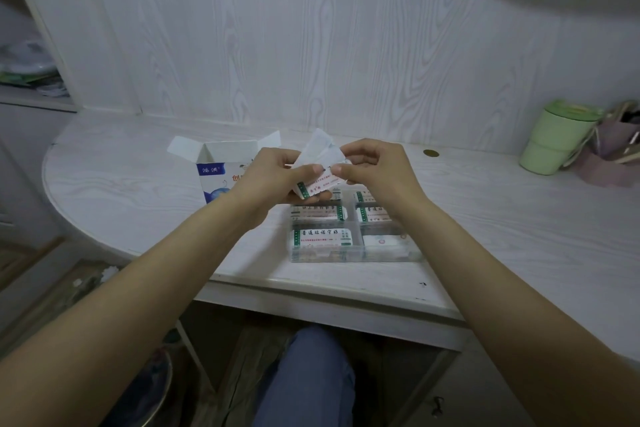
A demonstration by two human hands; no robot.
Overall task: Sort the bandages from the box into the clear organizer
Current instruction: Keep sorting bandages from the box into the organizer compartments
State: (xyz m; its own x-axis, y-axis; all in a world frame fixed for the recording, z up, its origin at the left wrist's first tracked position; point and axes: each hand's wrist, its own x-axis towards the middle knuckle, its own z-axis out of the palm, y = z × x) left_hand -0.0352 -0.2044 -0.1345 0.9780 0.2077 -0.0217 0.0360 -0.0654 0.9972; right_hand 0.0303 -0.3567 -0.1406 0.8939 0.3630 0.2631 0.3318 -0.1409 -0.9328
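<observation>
A small stack of white wrapped bandages (317,163) is held above the desk between both hands. My left hand (273,180) grips the stack from the left, thumb on top. My right hand (372,168) pinches its right edge. Just below them lies the clear organizer (353,255), its compartments filled with bandages printed with green strips. The open white-and-blue bandage box (214,172) stands upright to the left, flaps raised, partly hidden by my left hand.
A green lidded cup (554,137) and a pinkish bag (613,152) stand at the desk's far right. A small brass disc (431,153) sits in the desk (138,180) near the wall. My knee (311,374) shows below the desk edge.
</observation>
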